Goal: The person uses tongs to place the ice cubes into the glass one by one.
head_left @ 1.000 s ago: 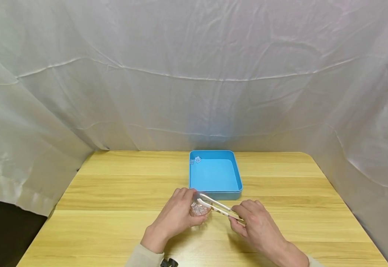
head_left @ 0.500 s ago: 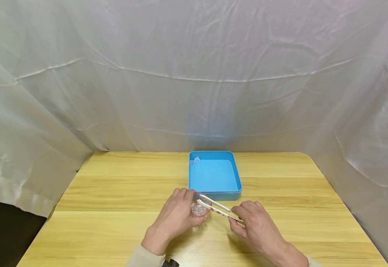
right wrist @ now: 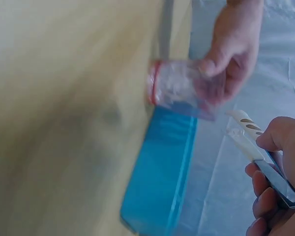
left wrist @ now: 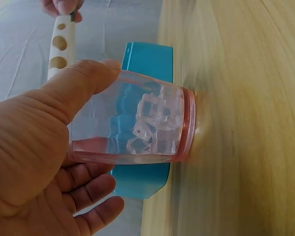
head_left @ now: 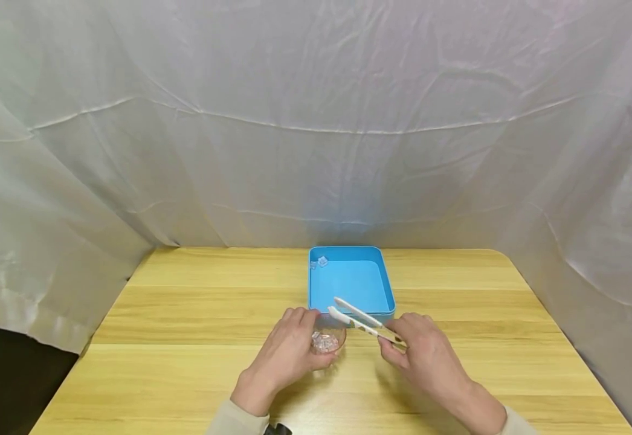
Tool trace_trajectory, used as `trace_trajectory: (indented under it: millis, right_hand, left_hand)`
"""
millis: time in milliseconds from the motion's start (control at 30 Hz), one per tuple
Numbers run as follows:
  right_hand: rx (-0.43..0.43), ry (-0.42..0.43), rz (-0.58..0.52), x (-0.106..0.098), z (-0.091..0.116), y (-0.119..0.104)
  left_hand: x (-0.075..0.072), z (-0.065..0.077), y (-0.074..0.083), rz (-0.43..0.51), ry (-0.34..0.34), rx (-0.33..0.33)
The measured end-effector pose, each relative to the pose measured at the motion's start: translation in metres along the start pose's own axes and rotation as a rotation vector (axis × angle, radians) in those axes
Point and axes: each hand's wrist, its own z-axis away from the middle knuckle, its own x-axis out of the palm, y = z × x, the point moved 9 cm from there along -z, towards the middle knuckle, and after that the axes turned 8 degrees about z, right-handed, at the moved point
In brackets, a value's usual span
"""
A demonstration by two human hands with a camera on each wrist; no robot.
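My left hand grips a clear, pink-tinted cup by its upper part, thumb on one side and fingers on the other. Several clear ice-cube-like pieces lie in the bottom of the cup, which stands upright on the table. In my right hand is a pair of tongs with white, brown-spotted arms, pinched between thumb and fingers. The tong tips are above the cup's rim, near the front edge of the blue box. A small clear glint shows at the tips; whether it is a gripped cube is hard to tell.
The shallow blue square box sits just behind the cup, with two clear cubes in its far left corner. A wooden table carries everything. Pale curtains hang behind and along both sides.
The tongs have come up out of the cup and away from me, their tips now toward the box's front edge. My right hand rose with them; the left hand and cup stayed put.
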Motion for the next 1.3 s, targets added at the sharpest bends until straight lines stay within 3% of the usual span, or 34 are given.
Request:
trace_trajectory:
  millis: [233,600,933,1300]
  right_hand:
    - [0.060,-0.042,0.030,0.006,-0.022,0.021]
    - [0.128,-0.160,0.036,0.037,-0.043,0.036]
    - [0.158,-0.213,0.035,0.056,-0.062,0.048]
    - [0.177,-0.325,0.127,0.095,-0.080,0.058]
  left_hand:
    - [0.003,0.001,-0.005,0.069,-0.021,-0.019]
    - [0.006,0.000,-0.011,0.148,-0.072,-0.058]
    - [0.002,-0.003,-0.008,0.119,-0.049,-0.029]
    - [0.003,0.002,-0.010,0.143,-0.046,-0.036]
